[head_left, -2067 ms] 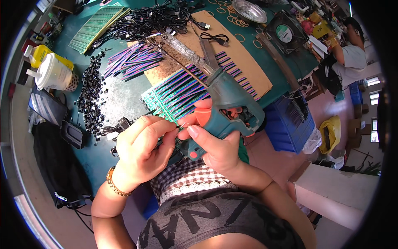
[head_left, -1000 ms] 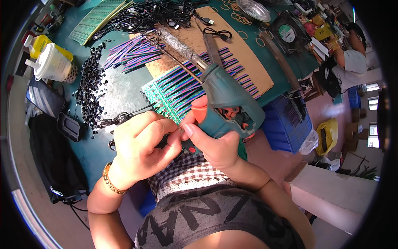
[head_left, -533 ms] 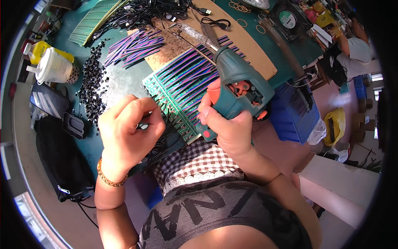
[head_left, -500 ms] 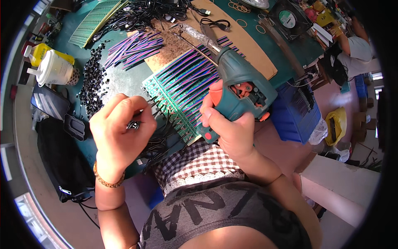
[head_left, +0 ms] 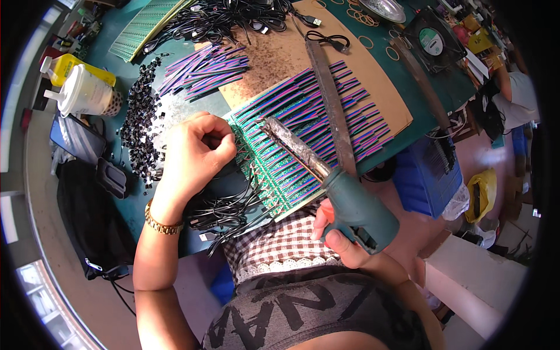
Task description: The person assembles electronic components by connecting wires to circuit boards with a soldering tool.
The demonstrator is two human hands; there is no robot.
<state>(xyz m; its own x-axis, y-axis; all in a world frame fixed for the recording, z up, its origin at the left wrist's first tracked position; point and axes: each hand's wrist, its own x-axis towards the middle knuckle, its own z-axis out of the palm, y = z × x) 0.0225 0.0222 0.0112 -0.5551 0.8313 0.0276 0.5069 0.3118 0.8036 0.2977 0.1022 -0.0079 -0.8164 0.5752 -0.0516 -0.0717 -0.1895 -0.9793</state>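
My right hand (head_left: 344,244) grips a teal soldering gun (head_left: 364,210) with an orange trigger. Its long, crusted metal nozzle points up and left, its tip over a green circuit board panel (head_left: 274,191). Rows of thin blue, pink and black wire strips (head_left: 291,111) lie across the panel, and a worn flat metal bar (head_left: 332,102) rests over them. At the panel's left edge my left hand (head_left: 198,149) is closed in a pinch, apparently on a black cable; the fingers mostly hide it. Black cables (head_left: 227,213) with USB plugs bunch below that hand.
Small black parts (head_left: 140,116) are heaped to the left, beside a lidded cup (head_left: 87,93) and a phone (head_left: 76,137). Loose wire strips (head_left: 201,70), coiled cables (head_left: 233,20) and stacked green boards (head_left: 146,26) lie at the back. A fan (head_left: 430,41) and a blue crate (head_left: 423,181) are at right.
The soldering gun has moved down and right and turned, showing its other side less. My left hand has moved up and right to the panel's edge. The whole view has shifted slightly.
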